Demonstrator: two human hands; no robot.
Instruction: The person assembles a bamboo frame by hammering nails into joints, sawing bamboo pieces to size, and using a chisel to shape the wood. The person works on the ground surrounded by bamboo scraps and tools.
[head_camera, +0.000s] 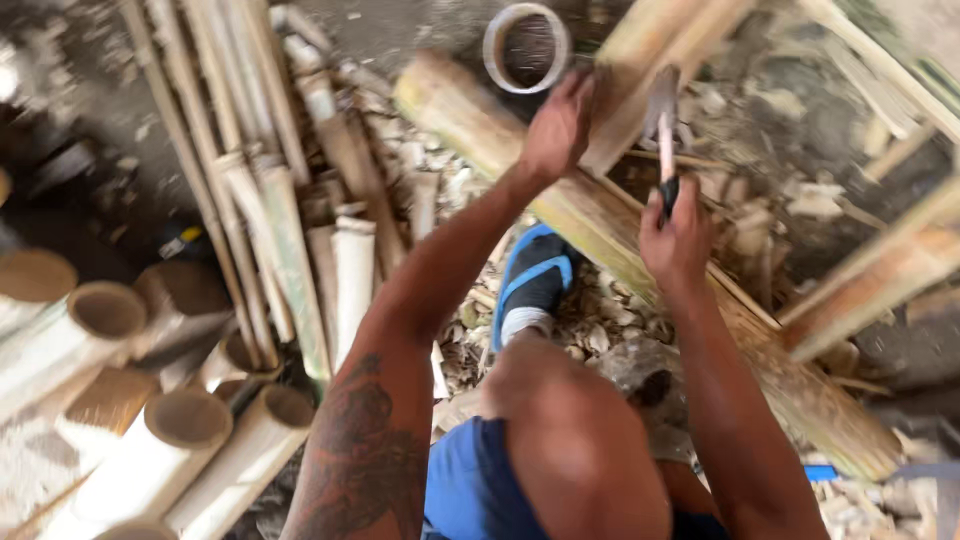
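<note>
**Splitting bamboo on the workshop floor**

Starting at the far left, we see a heap of cut bamboo tubes (150, 440) lying on the floor, their round hollow ends turned toward us. Just beside them, a bundle of long thin bamboo poles (230, 170) runs away toward the top of the view, with shorter split pieces (350, 270) stacked next to it. Pale chips and shavings (590, 335) cover the ground around these.

Moving toward the middle, our left arm, marked with a dark tattoo, stretches forward. Our left hand (558, 128) rests on a thick bamboo pole (590, 215) that lies slantwise across the floor, from upper left to lower right; the fingers curl over a second, upright-leaning bamboo length (650, 60), so this grip is closed around the bamboo. Above the hand, a short ring of bamboo (527, 47) lies on the ground. Below it, a foot in a blue sandal (535, 285) stands just beside the thick pole.

Further right, our right hand (675, 240) is wrapped tight around the dark handle of a blade tool (662, 120), whose head points up and sits against the leaning bamboo, close to the left hand. The head is blurred, so we cannot tell its exact shape.

At the far right, more split bamboo slats (880, 270) lie across the floor, well apart from both hands.
</note>
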